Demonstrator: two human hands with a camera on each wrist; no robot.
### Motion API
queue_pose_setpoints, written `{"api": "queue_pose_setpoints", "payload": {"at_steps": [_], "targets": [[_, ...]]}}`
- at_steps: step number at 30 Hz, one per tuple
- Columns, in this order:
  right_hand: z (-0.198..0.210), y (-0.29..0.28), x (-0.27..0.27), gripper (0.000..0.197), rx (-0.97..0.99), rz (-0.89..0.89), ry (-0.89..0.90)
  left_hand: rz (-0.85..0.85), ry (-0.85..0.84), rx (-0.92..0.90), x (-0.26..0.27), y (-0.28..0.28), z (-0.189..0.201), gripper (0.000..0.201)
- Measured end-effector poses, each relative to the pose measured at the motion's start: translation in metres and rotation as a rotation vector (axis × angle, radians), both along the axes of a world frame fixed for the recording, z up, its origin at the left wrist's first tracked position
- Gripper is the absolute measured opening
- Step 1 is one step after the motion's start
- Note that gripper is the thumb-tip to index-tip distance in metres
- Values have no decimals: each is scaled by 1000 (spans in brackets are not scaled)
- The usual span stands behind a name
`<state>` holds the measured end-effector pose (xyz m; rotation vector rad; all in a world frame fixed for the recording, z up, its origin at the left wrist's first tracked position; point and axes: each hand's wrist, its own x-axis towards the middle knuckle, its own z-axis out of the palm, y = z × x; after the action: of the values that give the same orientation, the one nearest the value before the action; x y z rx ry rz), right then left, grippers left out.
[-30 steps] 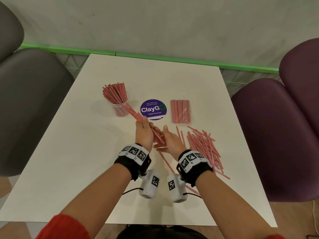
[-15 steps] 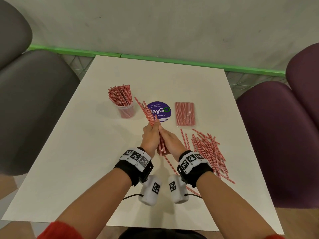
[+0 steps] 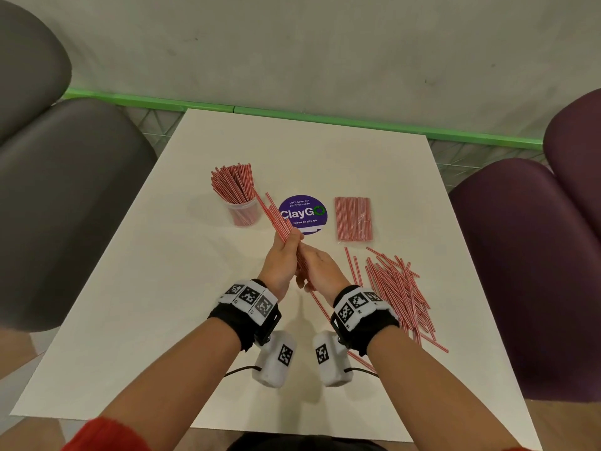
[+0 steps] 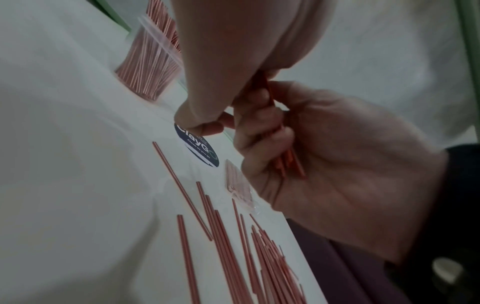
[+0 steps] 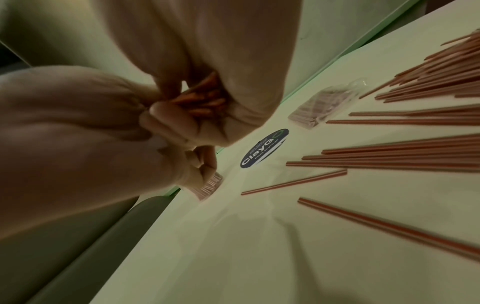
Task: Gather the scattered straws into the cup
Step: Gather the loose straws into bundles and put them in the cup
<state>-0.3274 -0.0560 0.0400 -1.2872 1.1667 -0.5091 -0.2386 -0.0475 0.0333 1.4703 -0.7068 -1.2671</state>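
A clear plastic cup (image 3: pixel 243 212) full of red-and-white straws stands left of the table's middle. Both hands meet above the table centre around one bundle of straws (image 3: pixel 275 216) that slants up and left, its tips close to the cup. My left hand (image 3: pixel 282 258) grips the bundle near its middle. My right hand (image 3: pixel 317 266) curls round the lower end; the left wrist view shows its fingers (image 4: pixel 262 131) wrapped on the straws (image 4: pixel 288 162). A loose pile of straws (image 3: pixel 398 292) lies on the table to the right of my right wrist.
A purple round ClayGo sticker (image 3: pixel 304 214) sits at the table centre, and a sealed packet of straws (image 3: pixel 353 219) lies right of it. A grey chair (image 3: pixel 61 196) stands on the left, a purple chair (image 3: pixel 533 262) on the right. The white table (image 3: pixel 136 304) ends at a green-trimmed wall.
The bundle lay low over the table with my right hand flat beside it; both hands now hold it raised and steeper. Its tips have swung back toward the cup.
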Motion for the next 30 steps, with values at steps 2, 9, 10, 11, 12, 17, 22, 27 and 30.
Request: {"api": "queue_pose_setpoints", "payload": {"at_steps": [2,9,10,11,12,17,22,27,30], "targets": [[-1,0,1,40,10,-24,-50,22,39,-5,0,-1,0,29],[-2,-5,-5,32,18,30,-83,106,192,-58,20,-13,16,14],[-2,-5,-6,32,13,38,-74,164,231,-78,26,-18,21,11],[-2,-5,-6,31,11,41,-67,224,265,-99,31,-22,27,8],[-2,-5,-7,31,11,42,-63,278,278,-119,36,-26,34,7],[0,-4,-4,31,25,58,-64,420,108,-176,47,-38,39,26],[3,-6,6,33,20,41,-60,380,24,-157,40,-37,26,30],[5,-11,14,35,51,9,-59,220,281,-155,41,-31,33,24],[5,-14,19,37,81,2,-51,199,468,-136,45,-29,37,23]]}}
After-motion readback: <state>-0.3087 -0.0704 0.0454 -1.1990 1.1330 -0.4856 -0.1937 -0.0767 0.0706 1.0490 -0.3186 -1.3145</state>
